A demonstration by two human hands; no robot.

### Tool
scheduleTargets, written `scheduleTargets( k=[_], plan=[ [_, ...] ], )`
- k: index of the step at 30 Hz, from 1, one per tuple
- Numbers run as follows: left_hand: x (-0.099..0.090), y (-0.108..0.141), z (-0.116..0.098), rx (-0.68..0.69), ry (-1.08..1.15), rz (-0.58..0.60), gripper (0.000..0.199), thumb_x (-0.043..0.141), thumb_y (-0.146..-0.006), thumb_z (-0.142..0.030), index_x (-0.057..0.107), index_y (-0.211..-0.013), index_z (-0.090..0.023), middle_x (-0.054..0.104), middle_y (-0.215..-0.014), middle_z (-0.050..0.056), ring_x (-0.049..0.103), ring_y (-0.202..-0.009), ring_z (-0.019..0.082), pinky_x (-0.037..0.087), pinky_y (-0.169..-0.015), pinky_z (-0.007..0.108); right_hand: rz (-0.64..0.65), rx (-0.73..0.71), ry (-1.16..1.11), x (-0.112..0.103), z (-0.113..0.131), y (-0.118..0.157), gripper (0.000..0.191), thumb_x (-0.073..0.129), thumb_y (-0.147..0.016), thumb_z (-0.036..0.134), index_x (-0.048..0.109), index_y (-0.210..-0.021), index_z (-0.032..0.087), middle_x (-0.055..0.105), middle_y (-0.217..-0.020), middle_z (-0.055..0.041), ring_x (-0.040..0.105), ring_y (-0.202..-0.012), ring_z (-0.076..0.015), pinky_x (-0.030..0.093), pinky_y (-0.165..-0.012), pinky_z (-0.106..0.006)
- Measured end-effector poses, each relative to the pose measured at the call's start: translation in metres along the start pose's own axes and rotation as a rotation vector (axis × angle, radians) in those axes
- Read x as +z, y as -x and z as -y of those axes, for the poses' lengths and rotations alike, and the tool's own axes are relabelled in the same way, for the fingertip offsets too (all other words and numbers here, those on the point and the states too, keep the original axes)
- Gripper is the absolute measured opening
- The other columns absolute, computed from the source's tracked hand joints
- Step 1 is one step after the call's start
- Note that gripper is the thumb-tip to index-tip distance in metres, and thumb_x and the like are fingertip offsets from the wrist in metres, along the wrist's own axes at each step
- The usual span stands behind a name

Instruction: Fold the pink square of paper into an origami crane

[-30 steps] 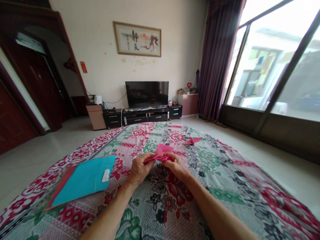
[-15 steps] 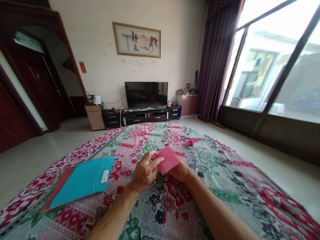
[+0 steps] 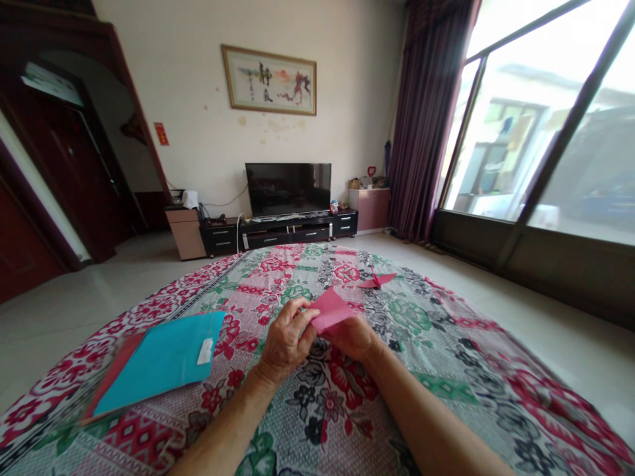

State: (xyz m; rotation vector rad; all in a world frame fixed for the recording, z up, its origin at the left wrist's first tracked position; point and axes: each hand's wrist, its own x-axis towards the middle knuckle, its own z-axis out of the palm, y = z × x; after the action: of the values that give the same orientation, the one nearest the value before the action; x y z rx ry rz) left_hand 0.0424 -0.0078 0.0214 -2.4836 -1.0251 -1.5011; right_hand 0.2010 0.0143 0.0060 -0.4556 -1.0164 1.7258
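Note:
A small folded sheet of pink paper (image 3: 333,311) is held between both hands above the patterned tablecloth. My left hand (image 3: 292,336) pinches its left corner, fingers bent over the edge. Under the right side of the paper, my right hand (image 3: 353,337) grips it from below; the paper hides some of those fingers. Beyond the hands lies a pink origami crane (image 3: 378,281) with its wings spread.
A blue packet (image 3: 161,360) with a white label lies at the left, over reddish paper (image 3: 112,377). The floral tablecloth (image 3: 278,410) covers a rounded table. Further off stand a television (image 3: 288,189) and low black cabinets (image 3: 221,238).
The pink paper has tilted flatter, and its lower corner no longer hangs down in front. The left fingers have closed on its left corner. The view has shifted slightly.

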Motion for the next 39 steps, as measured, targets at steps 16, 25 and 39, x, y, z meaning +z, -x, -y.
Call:
scheduleTargets(
  k=[16, 25, 39],
  plan=[
    [-0.003, -0.003, 0.015, -0.764, 0.709, 0.005, 0.015, 0.064, -0.070, -0.032, 0.070, -0.071, -0.018, 0.065, -0.072, -0.001, 0.053, -0.063, 0.011, 0.041, -0.062, 0.022, -0.048, 0.013, 0.383, 0.015, 0.010, 0.006, 0.019, 0.057, -0.062, 0.023, 0.065, -0.079, 0.018, 0.061, -0.072, 0.0010, 0.050, -0.066, -0.0123, 0.045, -0.067, -0.025],
    [0.005, 0.001, 0.025, -0.955, 0.979, -0.113, 0.015, 0.072, -0.060, -0.030, 0.067, -0.064, -0.017, 0.059, -0.060, -0.003, 0.050, -0.058, 0.009, 0.041, -0.057, 0.022, -0.148, 0.005, 0.195, 0.014, 0.005, 0.003, 0.032, 0.067, -0.060, 0.021, 0.062, -0.091, 0.020, 0.062, -0.075, 0.0016, 0.055, -0.068, -0.0125, 0.047, -0.069, -0.028],
    [0.002, -0.001, 0.016, -0.790, 0.821, 0.037, 0.019, 0.066, -0.067, -0.027, 0.072, -0.083, -0.018, 0.060, -0.065, -0.002, 0.046, -0.061, 0.010, 0.037, -0.061, 0.022, -0.261, -0.084, 0.138, 0.007, 0.002, -0.004, 0.026, 0.067, -0.059, 0.021, 0.060, -0.084, 0.021, 0.062, -0.067, 0.0044, 0.056, -0.062, -0.0119, 0.046, -0.065, -0.026]
  ],
)
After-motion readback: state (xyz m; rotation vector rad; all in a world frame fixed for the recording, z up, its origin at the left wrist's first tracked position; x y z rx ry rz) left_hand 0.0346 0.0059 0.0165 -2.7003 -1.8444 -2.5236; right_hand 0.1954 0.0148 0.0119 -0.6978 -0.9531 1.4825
